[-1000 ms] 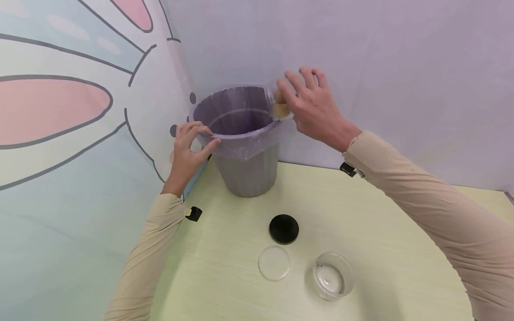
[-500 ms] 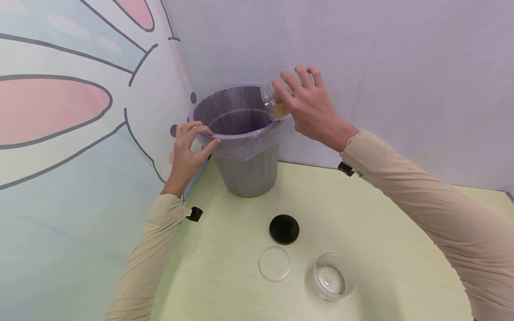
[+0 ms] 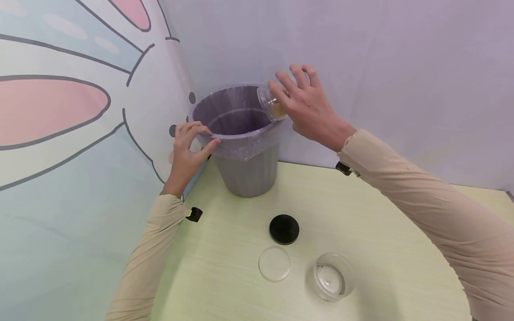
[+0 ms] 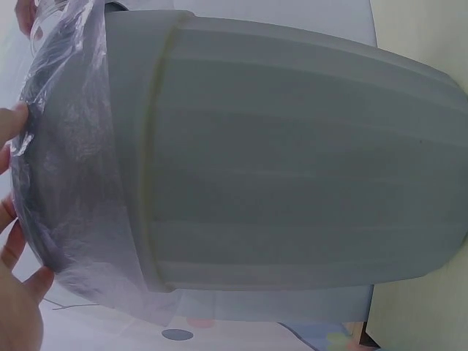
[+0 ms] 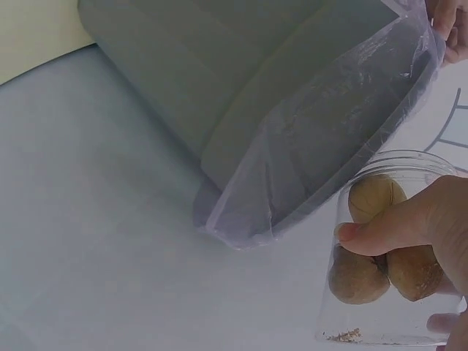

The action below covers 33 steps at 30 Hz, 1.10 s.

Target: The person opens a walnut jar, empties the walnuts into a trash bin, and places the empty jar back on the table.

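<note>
My right hand grips a clear jar tilted at the right side of the trash can's rim, its open mouth facing the can's opening. Inside the jar, brown round nut-like pieces show in the right wrist view, with small crumbs near its base. On the left, my left hand holds the near-left rim of the grey trash can, fingers and thumb at the edge. A thin translucent bag lines the can and folds over its rim.
On the pale table lie a black round lid and a clear disc. A clear round tub stands to their right. A patterned wall covering rises close on the left, and a plain pale wall behind.
My right hand has moved slightly left with the jar, bringing its mouth further over the can's rim and tilting it a little more. My left hand stays on the rim.
</note>
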### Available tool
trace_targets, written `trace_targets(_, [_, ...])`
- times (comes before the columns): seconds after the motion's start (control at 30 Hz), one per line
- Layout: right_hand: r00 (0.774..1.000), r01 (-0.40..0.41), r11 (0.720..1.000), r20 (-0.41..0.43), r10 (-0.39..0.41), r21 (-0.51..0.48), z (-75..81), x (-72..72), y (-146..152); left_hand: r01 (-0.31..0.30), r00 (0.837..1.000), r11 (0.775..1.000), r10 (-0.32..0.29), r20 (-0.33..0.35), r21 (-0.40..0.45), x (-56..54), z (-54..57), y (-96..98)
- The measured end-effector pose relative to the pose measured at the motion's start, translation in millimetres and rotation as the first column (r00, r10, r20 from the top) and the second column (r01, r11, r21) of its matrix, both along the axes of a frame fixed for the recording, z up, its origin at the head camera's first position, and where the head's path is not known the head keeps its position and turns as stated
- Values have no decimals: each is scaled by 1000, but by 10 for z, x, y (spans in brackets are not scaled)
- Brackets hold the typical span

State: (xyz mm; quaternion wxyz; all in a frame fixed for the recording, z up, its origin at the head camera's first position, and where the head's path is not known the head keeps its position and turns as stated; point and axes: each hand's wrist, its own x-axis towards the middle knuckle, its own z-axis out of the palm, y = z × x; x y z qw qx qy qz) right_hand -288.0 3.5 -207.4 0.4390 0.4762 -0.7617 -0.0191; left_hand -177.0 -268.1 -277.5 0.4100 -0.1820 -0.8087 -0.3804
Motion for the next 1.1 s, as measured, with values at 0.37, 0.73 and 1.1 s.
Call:
trace_targets(0.37, [1000, 1, 1000, -15, -1, 15, 6, -7, -25, 6, 1000, 1000, -5, -7, 8, 5, 2, 4])
trace_targets(0.73, [1000, -6, 1000, 17, 6, 4, -3, -16, -15, 9, 1000, 1000, -8, -12, 18, 16, 3, 16])
trace_targets(1.1, [1000, -1, 1000, 19, 1, 3, -3, -17, -18, 20, 1000, 1000, -20, -12, 7, 13, 6, 8])
